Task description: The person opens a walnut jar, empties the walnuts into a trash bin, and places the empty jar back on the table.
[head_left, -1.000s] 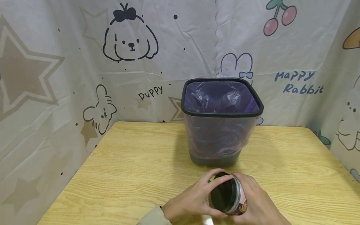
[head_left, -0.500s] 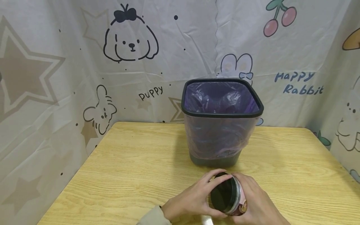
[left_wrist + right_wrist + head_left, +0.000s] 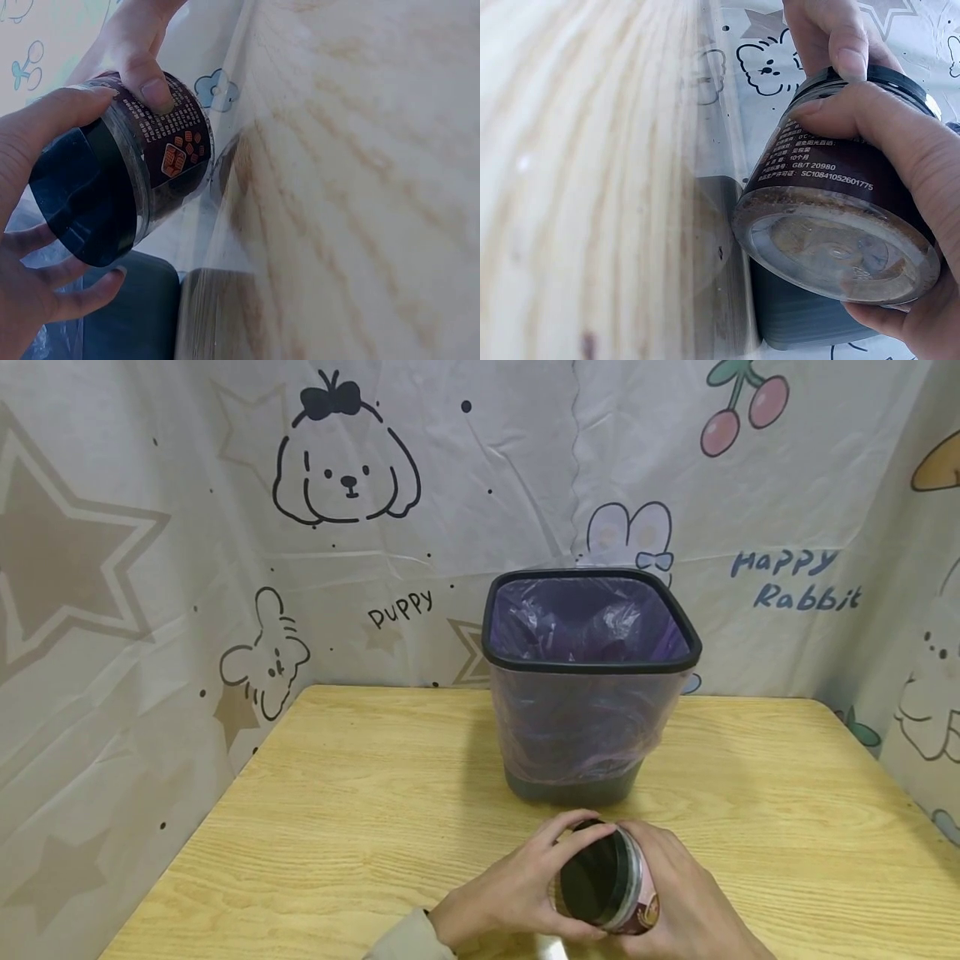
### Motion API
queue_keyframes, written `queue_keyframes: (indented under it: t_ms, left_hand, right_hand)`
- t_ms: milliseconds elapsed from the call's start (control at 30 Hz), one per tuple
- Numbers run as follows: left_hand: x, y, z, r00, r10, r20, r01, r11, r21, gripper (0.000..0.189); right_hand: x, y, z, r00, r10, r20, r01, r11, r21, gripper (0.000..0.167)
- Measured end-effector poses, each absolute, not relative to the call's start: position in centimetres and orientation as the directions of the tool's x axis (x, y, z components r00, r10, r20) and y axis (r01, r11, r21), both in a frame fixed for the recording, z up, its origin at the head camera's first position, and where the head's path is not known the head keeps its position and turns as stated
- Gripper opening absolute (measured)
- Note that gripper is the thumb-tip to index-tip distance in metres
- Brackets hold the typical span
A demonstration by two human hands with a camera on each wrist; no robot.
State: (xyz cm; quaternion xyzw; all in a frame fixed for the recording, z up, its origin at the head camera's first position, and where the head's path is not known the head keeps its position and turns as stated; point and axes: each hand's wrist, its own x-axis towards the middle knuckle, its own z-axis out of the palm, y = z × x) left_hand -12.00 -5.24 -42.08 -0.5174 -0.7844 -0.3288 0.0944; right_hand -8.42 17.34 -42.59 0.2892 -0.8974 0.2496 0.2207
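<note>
Close to the table's near edge, a clear plastic jar (image 3: 647, 893) with a dark printed label is held tilted between both hands. Its black lid (image 3: 591, 881) faces left. My left hand (image 3: 517, 885) holds the lid, with thumb and fingers spread around its rim. My right hand (image 3: 686, 893) grips the jar's body from the other side. Brown crumb-like contents show through the jar's base (image 3: 832, 251) in the right wrist view. The lid is on the jar. In the left wrist view, the label (image 3: 169, 142) carries small white text and orange pictures.
Just beyond the hands stands a trash bin (image 3: 573, 793) with a black rim and a purple liner bag (image 3: 577, 718). The wood-grain table (image 3: 337, 827) extends to both sides. A printed cloth (image 3: 450, 527) hangs behind and beside it.
</note>
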Motion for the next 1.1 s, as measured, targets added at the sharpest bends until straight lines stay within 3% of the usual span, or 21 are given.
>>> queue_keyframes:
  t_ms: [367, 733, 867, 1100]
  left_hand:
    - [-11.78, -5.42, -42.14, -0.491, 0.725, 0.483, 0.845, 0.261, 0.467, 0.107]
    - [-12.19, -5.82, -41.95, -0.471, 0.729, 0.496, 0.857, 0.244, 0.455, 0.108]
    - [-12.27, -5.98, -41.79, -0.464, 0.731, 0.5, 0.867, 0.259, 0.426, 0.105]
    - [-12.33, -6.07, -41.71, -0.486, 0.73, 0.481, 0.844, 0.25, 0.474, 0.105]
  right_hand:
    - [-8.34, 17.31, -42.57, -0.719, -0.418, 0.556, -0.648, 0.691, -0.319, 0.104]
    - [-8.59, 17.64, -42.74, -0.71, -0.405, 0.575, -0.662, 0.664, -0.349, 0.106]
    - [-8.57, 17.67, -42.8, -0.716, -0.405, 0.568, -0.661, 0.656, -0.365, 0.108]
    - [-8.56, 17.68, -42.7, -0.758, -0.384, 0.527, -0.619, 0.679, -0.395, 0.108]
